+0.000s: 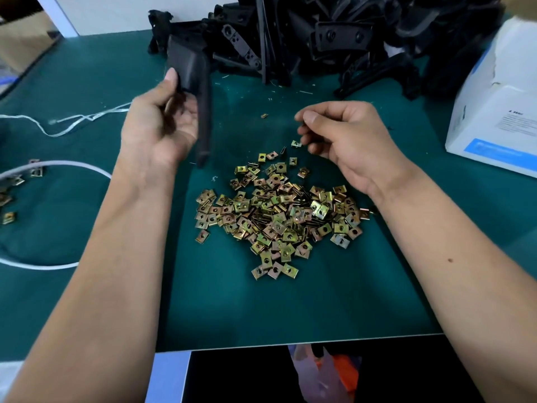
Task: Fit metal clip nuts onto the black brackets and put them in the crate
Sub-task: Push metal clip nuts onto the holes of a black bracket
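My left hand (pixel 158 123) grips a black bracket (pixel 197 82) above the green mat, thumb on its upper face, its long leg pointing down toward me. My right hand (pixel 343 135) hovers to the right with fingers curled; thumb and forefinger seem to pinch something small, but it is blurred. One clip nut (pixel 295 144) sits just below those fingers. A heap of several brass-coloured clip nuts (pixel 279 216) lies on the mat between my forearms. The crate is not in view.
A big pile of black brackets (pixel 334 39) fills the back of the table. A white and blue box (pixel 499 112) stands at the right. White cord (pixel 58 164) and a few loose clip nuts (pixel 8 196) lie left. The green mat (pixel 261 309) ends near me.
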Tool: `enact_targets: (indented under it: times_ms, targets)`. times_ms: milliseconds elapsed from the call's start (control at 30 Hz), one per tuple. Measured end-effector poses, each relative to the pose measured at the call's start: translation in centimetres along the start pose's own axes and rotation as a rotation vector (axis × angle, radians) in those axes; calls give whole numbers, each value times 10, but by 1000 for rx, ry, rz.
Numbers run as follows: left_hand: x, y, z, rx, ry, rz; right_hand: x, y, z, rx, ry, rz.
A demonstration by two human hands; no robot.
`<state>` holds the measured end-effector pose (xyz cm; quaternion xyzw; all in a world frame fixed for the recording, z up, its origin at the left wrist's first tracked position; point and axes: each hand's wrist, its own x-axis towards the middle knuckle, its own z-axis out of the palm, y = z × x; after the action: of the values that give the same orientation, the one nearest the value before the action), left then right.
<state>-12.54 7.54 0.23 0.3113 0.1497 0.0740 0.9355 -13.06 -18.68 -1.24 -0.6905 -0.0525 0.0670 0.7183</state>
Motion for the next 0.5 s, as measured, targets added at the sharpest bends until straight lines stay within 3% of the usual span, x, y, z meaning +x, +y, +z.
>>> enact_targets:
  times_ms: [267,367,500]
  targets:
    - [-2,-5,2,-120,-152,-114,0,1,2,34,55,-101]
    - [-3,-9,2,113,-286,-121,0,1,1,44,65,-136]
    - [-11,-20,5,617,-545,-6,1,1,0,79,53,-112]
